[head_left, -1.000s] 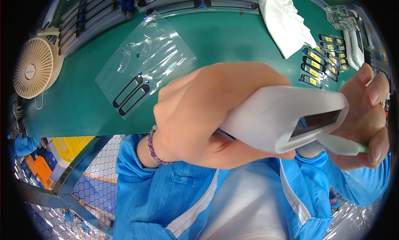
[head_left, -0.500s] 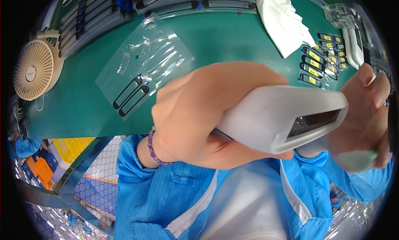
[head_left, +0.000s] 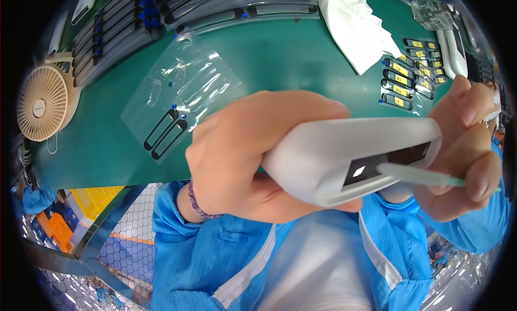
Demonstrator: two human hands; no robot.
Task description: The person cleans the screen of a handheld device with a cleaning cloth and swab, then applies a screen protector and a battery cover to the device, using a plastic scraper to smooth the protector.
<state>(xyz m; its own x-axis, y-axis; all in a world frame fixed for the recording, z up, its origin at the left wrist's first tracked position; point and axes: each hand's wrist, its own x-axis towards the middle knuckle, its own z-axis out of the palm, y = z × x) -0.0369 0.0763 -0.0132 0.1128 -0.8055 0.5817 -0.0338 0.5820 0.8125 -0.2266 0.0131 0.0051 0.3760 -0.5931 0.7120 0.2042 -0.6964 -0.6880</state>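
My left hand (head_left: 237,149) is closed around the body of a light grey handheld device (head_left: 307,157) close to my chest. The device's end, with a dark rectangular window (head_left: 406,155), points right and faces me. Between its fingertips, my right hand (head_left: 458,144) pinches a slim swab (head_left: 417,175) with a whitish tip and a pale green stick. The swab's tip lies in front of the window; whether it touches the surface I cannot tell. A small bright diamond-shaped patch shows in the window beside the tip.
A clear plastic sheet (head_left: 212,77) bearing black oblong frames (head_left: 169,139) lies on the green table (head_left: 274,58). Beyond are stacked film strips (head_left: 118,28), a beige fan (head_left: 43,104), a white cloth (head_left: 355,28), several yellow-labelled black strips (head_left: 397,89) and a white device (head_left: 452,52).
My right hand has brought the swab leftward to the front of the device's window. The device has shifted slightly left and turned its window more toward me.
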